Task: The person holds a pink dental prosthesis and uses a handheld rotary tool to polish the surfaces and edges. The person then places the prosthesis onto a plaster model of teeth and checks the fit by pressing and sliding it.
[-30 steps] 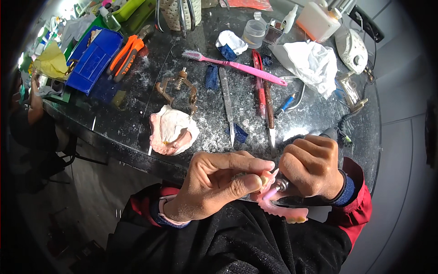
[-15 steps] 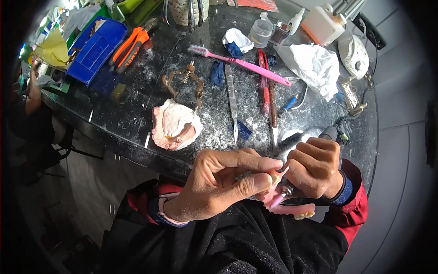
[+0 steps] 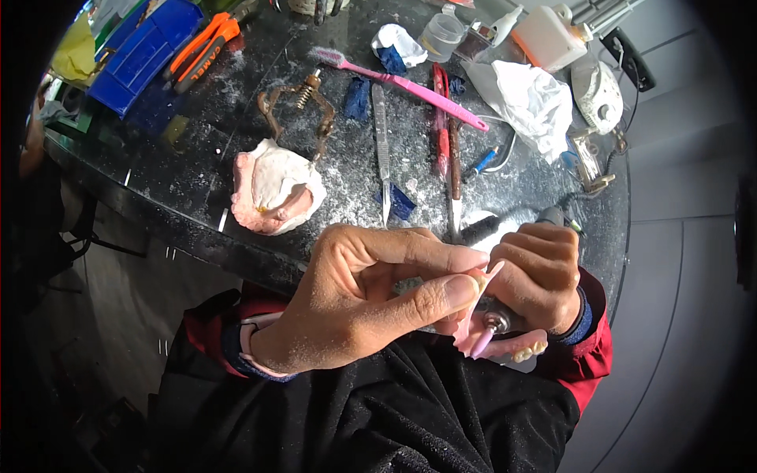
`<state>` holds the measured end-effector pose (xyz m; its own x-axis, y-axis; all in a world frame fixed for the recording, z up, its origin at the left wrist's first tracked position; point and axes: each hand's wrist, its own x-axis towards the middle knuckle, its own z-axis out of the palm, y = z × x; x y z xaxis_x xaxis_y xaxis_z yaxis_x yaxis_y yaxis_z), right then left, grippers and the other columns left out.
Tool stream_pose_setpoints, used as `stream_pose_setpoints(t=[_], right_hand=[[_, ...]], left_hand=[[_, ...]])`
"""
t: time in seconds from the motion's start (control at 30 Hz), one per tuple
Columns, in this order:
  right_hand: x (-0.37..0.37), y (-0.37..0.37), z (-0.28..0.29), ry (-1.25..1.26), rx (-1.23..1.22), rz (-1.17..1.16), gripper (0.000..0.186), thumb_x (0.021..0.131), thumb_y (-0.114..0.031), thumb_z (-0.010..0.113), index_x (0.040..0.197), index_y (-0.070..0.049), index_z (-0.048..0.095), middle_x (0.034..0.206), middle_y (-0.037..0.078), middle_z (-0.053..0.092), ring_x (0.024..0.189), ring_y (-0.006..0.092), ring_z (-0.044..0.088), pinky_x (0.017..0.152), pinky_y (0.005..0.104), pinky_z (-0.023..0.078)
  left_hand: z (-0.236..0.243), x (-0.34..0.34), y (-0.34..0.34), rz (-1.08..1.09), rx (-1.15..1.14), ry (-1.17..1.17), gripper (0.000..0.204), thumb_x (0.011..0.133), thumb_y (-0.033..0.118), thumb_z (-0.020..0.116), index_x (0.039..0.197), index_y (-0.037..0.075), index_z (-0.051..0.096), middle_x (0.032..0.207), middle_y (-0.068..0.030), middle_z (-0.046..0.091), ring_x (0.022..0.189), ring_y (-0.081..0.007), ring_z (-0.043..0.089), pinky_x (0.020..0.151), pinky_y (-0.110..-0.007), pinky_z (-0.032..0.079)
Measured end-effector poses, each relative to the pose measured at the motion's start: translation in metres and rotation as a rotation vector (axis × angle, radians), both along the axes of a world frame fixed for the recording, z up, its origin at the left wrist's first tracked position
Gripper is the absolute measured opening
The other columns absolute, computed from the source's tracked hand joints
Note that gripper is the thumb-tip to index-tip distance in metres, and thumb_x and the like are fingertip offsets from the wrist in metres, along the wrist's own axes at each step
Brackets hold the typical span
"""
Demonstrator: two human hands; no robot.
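Observation:
My left hand [image 3: 371,299] pinches a pink partial denture [image 3: 516,347] between thumb and fingers. A few tooth-coloured teeth show at its lower right end. My right hand [image 3: 544,272] is wrapped round a rotary handpiece [image 3: 497,321], whose metal collar shows below the fist. Its pink grinding bit [image 3: 482,344] lies within the denture's curve, against or very near the pink surface; contact is hard to tell. White dust coats both hands. Beyond my left hand sits a white plaster model [image 3: 285,177] with a pink rim, beside a rusty wire articulator [image 3: 303,96].
Across the dusty dark table lie a pink toothbrush [image 3: 418,88], a metal scalpel handle [image 3: 382,134], a brown-handled knife [image 3: 455,162] and a red pen-like tool [image 3: 441,118]. Farther off are a crumpled white bag [image 3: 528,106], a blue bin [image 3: 142,59], orange pliers [image 3: 203,51] and a plastic bottle [image 3: 548,39].
The whole view has shifted, so the table items appear farther up and left. The denture is turned slightly in my left fingers, its toothed end now higher and nearer my right hand.

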<state>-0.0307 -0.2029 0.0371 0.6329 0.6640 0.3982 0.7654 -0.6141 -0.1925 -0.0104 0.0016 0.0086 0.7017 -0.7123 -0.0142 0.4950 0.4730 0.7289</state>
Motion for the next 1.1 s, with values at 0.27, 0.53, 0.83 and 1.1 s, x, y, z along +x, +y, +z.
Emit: stream_pose_setpoints(t=[0.27,0.53,0.83,1.1], right_hand=[[-0.002,-0.001,-0.006,-0.025,0.048,0.064,0.026,0.049,-0.023,0.064,0.062,-0.008,0.048,0.056,0.0,0.042,0.043,0.0127,0.046,0.037,0.0256,0.036],[-0.003,0.0,-0.004,-0.059,0.105,0.071,0.024,0.043,-0.02,0.057,0.061,-0.007,0.047,0.055,0.0,0.041,0.042,0.0114,0.043,0.035,0.0255,0.03],[0.012,-0.011,0.003,-0.031,0.159,0.043,0.051,0.061,-0.043,0.079,0.057,-0.011,0.041,0.049,-0.002,0.038,0.037,0.0116,0.042,0.033,0.0254,0.03],[0.003,-0.009,0.006,-0.058,0.316,-0.075,0.045,0.075,-0.035,0.074,0.097,0.001,0.058,0.053,-0.001,0.047,0.038,0.0072,0.043,0.038,0.0234,0.033]], left_hand=[[0.001,0.002,0.0,-0.091,-0.005,0.032,0.023,0.084,-0.005,0.055,0.107,-0.008,0.061,0.085,-0.0128,0.061,0.071,-0.0134,0.061,0.064,-0.024,0.051],[0.009,-0.001,-0.002,-0.071,0.057,0.064,0.023,0.083,-0.001,0.057,0.104,-0.009,0.061,0.082,-0.0129,0.06,0.068,-0.0113,0.059,0.061,-0.023,0.05],[0.008,0.001,0.002,-0.007,0.053,0.139,0.024,0.081,0.0,0.057,0.103,-0.008,0.062,0.083,-0.0119,0.062,0.066,-0.0101,0.058,0.059,-0.019,0.047],[0.007,0.016,0.026,0.15,-0.026,0.269,0.025,0.085,0.006,0.06,0.107,-0.003,0.062,0.085,-0.0094,0.066,0.072,-0.0088,0.063,0.061,-0.018,0.052]])
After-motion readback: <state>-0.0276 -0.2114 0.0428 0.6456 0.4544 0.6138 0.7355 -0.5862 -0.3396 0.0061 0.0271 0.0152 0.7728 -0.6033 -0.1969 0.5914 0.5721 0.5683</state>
